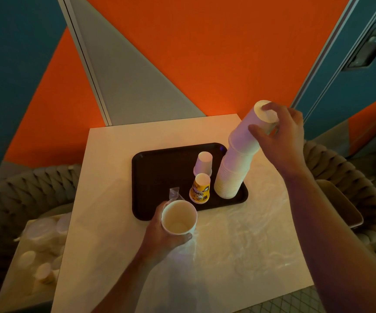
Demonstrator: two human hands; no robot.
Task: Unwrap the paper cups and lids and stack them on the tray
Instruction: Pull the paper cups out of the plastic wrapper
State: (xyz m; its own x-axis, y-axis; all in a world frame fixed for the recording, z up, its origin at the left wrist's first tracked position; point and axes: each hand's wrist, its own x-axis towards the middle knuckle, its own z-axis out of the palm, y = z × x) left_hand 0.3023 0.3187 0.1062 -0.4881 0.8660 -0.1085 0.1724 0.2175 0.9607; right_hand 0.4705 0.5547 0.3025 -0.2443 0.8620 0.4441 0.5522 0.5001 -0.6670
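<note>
Cups going onto the tray (160, 177)

Right hand (282, 134) clamps the tall cup stack (234, 168) at the tray's three o'clock, likely steadying its lean; left hand (164, 236) grips a single cup (179, 219) at six o'clock, mouth up.

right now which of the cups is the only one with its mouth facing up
The cup gripped in the left hand, at the tray's near edge. The yellow printed cup, small white cup and tall stack are all upside down.
</note>
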